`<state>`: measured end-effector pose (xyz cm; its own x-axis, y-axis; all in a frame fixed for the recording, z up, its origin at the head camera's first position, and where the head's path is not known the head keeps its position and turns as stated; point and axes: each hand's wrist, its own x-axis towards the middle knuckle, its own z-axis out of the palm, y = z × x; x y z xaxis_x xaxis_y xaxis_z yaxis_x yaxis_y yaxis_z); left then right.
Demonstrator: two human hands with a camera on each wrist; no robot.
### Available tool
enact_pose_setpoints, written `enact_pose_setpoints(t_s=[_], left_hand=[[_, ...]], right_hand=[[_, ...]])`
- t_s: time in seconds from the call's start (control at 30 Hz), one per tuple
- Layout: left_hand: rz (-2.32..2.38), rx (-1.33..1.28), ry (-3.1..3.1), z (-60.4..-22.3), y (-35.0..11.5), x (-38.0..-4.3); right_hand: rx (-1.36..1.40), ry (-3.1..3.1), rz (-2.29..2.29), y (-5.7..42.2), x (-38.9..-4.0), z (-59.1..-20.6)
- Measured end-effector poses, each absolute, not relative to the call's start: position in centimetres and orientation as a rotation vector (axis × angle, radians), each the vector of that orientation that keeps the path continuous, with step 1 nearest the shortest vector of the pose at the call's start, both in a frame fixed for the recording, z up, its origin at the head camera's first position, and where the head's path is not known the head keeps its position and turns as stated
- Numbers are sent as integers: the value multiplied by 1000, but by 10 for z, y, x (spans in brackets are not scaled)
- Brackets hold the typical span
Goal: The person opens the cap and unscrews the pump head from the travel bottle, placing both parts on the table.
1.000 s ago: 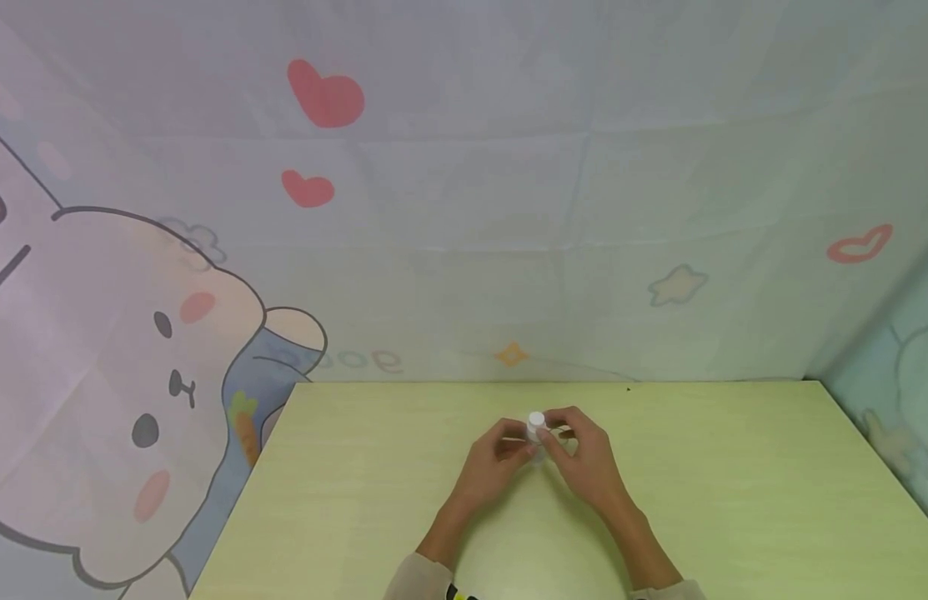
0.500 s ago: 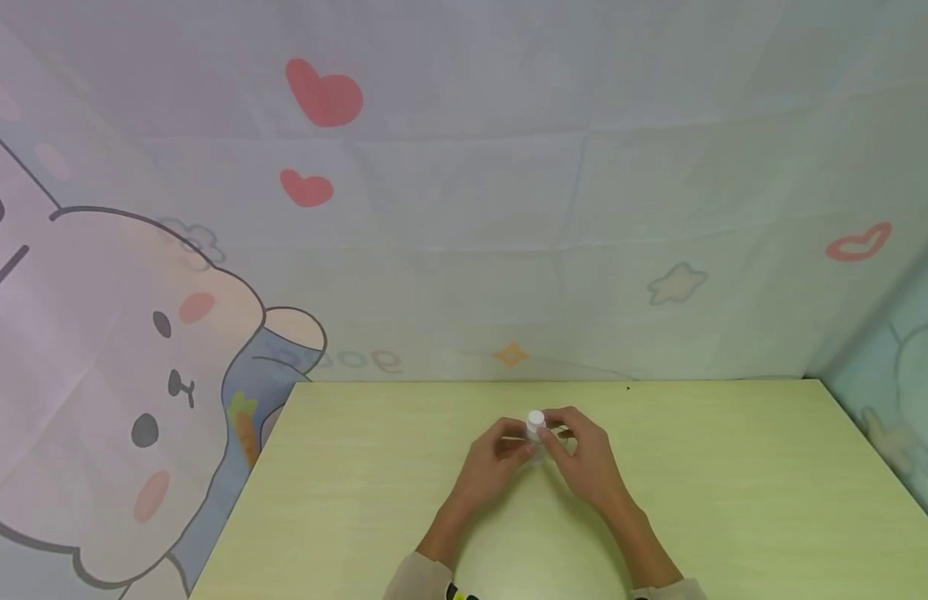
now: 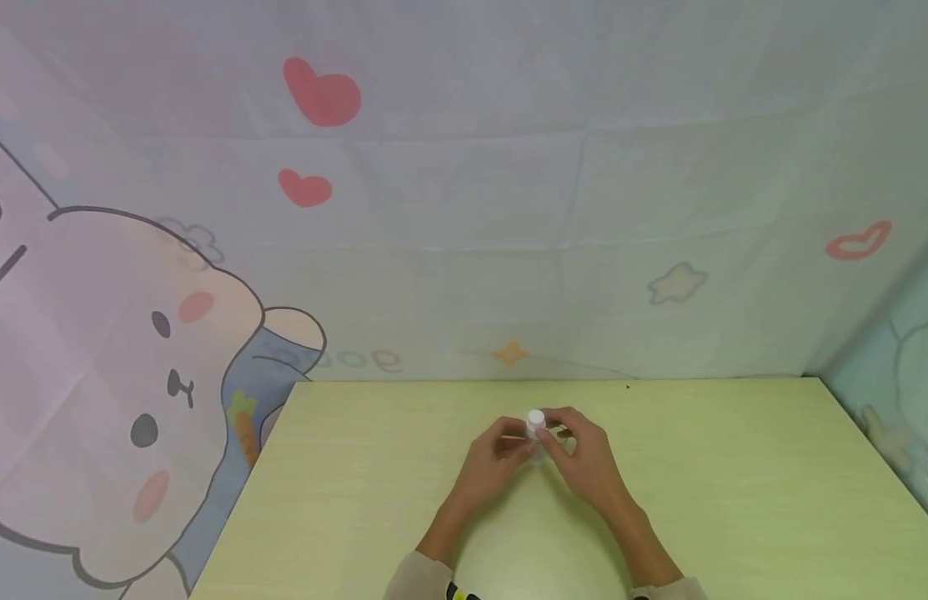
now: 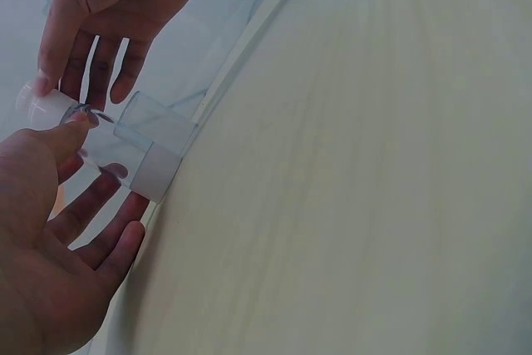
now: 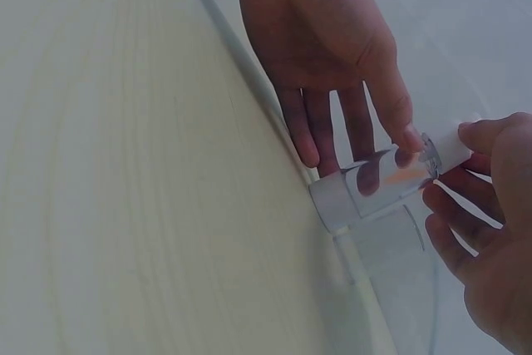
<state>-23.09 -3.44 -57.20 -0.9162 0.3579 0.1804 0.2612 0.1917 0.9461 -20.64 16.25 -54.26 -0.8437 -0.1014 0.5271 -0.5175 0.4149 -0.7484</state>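
Observation:
A small bottle with a clear, glossy body [image 4: 108,147], a white cap [image 3: 536,417] and a pale base [image 5: 334,204] stands upright on the table between both hands. My left hand [image 3: 488,468] grips the body, its thumb near the neck and its other fingers around the far side. With thumb and fingers, my right hand [image 3: 589,460] pinches the cap. Silvery, ridged material shows at the neck, just under the cap. Right beside the bottle is a clear, see-through cylinder [image 4: 151,120], faint in the head view; whether it touches the bottle I cannot tell.
The pale yellow-green table [image 3: 343,500] ends at a straight back edge. Behind it hangs a printed cloth [image 3: 464,208] with hearts and a large rabbit on the left. A tiny dark speck [image 3: 627,387] lies near the back edge.

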Motion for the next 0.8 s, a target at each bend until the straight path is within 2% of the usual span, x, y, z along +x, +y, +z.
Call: enact_pose_setpoints(t_s=[0.8], left_hand=[[1835, 603, 2376, -571, -34, -232]], right_hand=[[496, -2271, 1433, 163, -208, -543]])
